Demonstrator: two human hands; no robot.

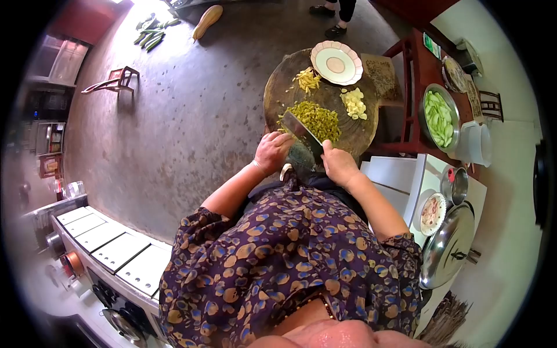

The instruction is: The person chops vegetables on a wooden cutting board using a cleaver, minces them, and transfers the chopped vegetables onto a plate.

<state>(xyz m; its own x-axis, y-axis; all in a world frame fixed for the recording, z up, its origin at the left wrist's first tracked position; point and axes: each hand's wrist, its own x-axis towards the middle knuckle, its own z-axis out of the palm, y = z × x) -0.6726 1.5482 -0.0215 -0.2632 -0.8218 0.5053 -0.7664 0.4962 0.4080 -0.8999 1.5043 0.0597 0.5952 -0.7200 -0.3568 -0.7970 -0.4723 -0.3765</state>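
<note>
Knife [300, 127] set diagonally: from your right hand [342, 165], its long axis runs forward and to the left, bringing the far end of the blade just ahead of your left hand [272, 152]. Your right hand is closed round the handle, mostly hiding it. Your left hand has its fingers bent down beside the blade; you cannot tell from here whether they touch it or pinch any bits.

The chopped green pieces [320, 120] lie directly ahead of your hands, mainly on the forward-right side of the blade, a little nearer your right hand. They are small, olive green and moist-looking, heaped in a loose mound with scattered edges. The blade is broad and flat, bright towards its far end and dark near your right hand.

All this sits on a round wooden chopping block [278, 93], its top worn and stained. Beyond the mound from your left hand are yellow strips [307, 80]; forward and slightly right of your right hand are pale slices [355, 104], with a pink-rimmed plate [336, 62] farther ahead. Well apart to the right of your right hand, a metal bowl [424, 124] of light green slices [439, 119] rests on the red desk [425, 64].
</note>
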